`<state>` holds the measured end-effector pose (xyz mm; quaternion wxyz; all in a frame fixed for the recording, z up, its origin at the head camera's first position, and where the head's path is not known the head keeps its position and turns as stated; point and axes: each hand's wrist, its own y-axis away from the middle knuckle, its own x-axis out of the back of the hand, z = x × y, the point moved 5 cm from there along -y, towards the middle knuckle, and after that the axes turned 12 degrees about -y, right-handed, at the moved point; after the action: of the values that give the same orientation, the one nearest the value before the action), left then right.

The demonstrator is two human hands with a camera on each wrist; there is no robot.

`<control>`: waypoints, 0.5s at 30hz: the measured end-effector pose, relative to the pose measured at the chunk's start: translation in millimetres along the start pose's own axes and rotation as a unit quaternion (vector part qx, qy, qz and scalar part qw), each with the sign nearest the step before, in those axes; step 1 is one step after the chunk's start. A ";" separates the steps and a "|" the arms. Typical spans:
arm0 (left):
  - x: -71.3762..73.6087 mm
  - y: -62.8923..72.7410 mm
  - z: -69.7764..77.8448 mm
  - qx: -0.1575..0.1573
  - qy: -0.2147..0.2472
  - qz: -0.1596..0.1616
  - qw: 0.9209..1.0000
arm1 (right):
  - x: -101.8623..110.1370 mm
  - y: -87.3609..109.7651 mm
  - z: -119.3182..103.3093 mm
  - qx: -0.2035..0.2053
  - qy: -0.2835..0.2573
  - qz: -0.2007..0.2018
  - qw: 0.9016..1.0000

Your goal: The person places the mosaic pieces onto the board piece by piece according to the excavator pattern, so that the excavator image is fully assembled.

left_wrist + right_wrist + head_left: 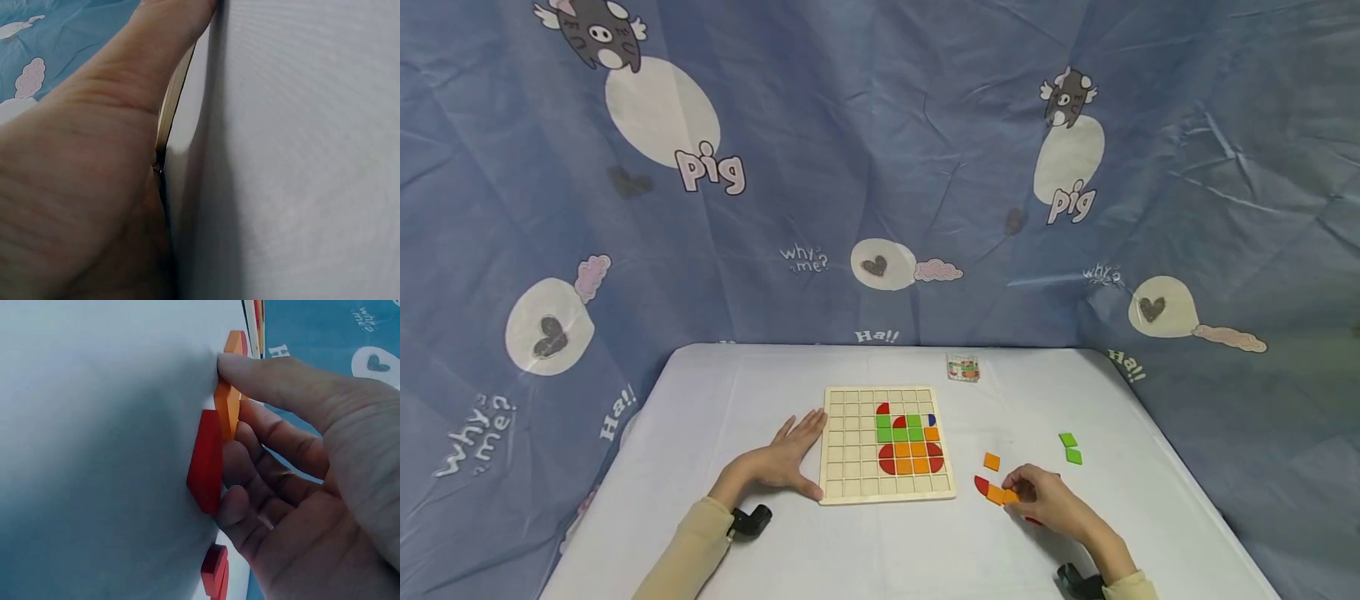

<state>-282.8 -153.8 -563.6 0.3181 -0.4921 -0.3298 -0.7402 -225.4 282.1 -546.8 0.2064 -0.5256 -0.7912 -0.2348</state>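
Observation:
My left hand (786, 458) lies with spread fingers along the left edge of a pale wooden grid board (850, 446). On the board's right half sit green, orange, red and blue tiles in the grid cells. My right hand (1051, 500) is low over the loose tiles right of the board, its thumb and fingers curled and pinching an orange square tile (229, 406). Beside it lie another orange square (995, 494) and a red quarter-round tile (981, 485). A larger red tile (206, 462) rests by the lower fingers in the right wrist view.
A separate orange square (992, 461) lies just beyond the right hand. Two green tiles (1073, 457) are farther right. A small picture card (963, 368) lies at the back of the white table (760, 383). A blue printed cloth (820, 183) hangs behind.

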 end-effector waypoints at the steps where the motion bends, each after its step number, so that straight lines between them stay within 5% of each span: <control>1: -0.3 -0.2 -0.5 0.000 -0.001 0.001 1.000 | -0.4 0.5 0.5 0.000 -0.004 -0.002 1.000; 15: 2.3 0.6 2.2 0.003 0.001 -0.003 1.000 | 3.1 -0.8 -7.9 0.015 0.066 0.028 0.997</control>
<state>-281.9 -152.8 -560.7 0.3180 -0.4892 -0.3333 -0.7406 -226.7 279.5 -538.8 0.2727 -0.5278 -0.7642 -0.2514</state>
